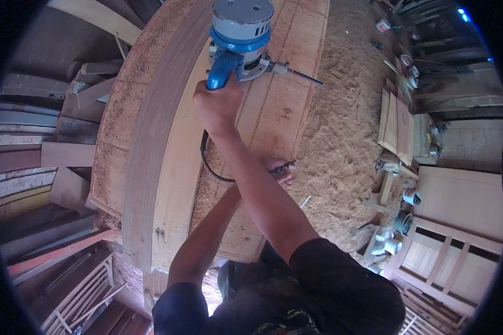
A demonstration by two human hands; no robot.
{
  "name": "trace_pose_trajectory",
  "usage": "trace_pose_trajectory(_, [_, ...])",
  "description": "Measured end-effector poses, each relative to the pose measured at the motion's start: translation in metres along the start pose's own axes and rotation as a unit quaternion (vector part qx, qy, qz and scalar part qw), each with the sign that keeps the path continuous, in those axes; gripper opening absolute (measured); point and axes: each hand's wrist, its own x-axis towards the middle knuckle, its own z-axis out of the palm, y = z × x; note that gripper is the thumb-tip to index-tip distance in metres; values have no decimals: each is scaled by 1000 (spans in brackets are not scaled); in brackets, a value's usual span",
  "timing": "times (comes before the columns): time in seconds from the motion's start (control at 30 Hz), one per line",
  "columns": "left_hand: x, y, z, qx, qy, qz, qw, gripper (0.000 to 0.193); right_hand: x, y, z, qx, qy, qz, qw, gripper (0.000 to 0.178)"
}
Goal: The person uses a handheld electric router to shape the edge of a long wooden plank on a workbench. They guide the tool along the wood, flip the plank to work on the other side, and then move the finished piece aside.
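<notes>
My right hand [218, 109] is closed round the blue handle of a router [242, 25] with a grey motor housing. The router sits upright on light wooden boards [179, 162] on the bench, and a metal guide rod [304, 76] sticks out to its right. My forearms cross, the right one over the left. Below it, my left hand [282, 177] is closed on a black power cord [207, 162], which loops up toward the router. A dark, knobbly length shows at the fingers; part of this hand is hidden behind my right forearm.
The sawdust-covered workbench [109, 167] runs away from me. Stacked planks [25, 134] stand along the left. Wood shavings [341, 128] cover the floor at right, with wooden panels [397, 123], a framed door [452, 245] and several tubs beyond.
</notes>
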Motion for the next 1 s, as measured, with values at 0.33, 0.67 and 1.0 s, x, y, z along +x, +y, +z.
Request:
trace_pose_trajectory(0.33, [-46,-34,-26,208,204,53,955,56,28,4,7,-9,-7,1,1000,23])
trace_pose_trajectory(0.67, [-114,63,-65,379,535,-18,755,57,63,-7,1,-26,-26,7,999,29])
trace_pose_trajectory(1.0, [-87,44,-80,548,536,-102,634,100,103,6,8,-6,-16,-20,1000,24])
